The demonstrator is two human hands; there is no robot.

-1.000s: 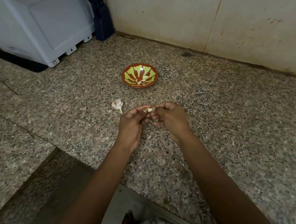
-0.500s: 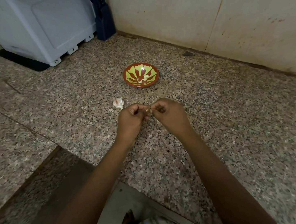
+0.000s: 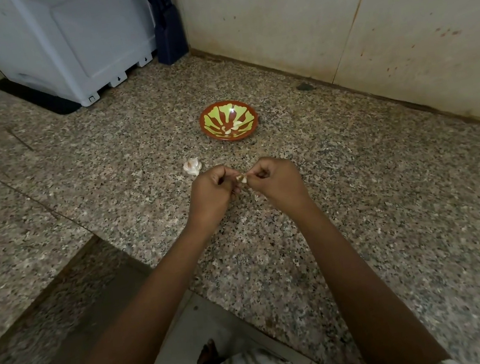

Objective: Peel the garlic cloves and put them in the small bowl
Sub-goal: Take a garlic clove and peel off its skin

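Two hands are meeting at mid-frame above the speckled granite counter (image 3: 354, 182): the left hand (image 3: 211, 190) and the right hand (image 3: 278, 181) are pinching one small pale garlic clove (image 3: 242, 178) between clenched fingers (image 3: 257, 172), which are hiding most of it. Just left of them a white papery garlic piece (image 3: 192, 166) is lying on the counter. Higher up, the small red-and-green patterned bowl (image 3: 203, 122) is holding pale peeled cloves (image 3: 231, 128), their count unclear. A white appliance (image 3: 76, 41) is running off the upper left.
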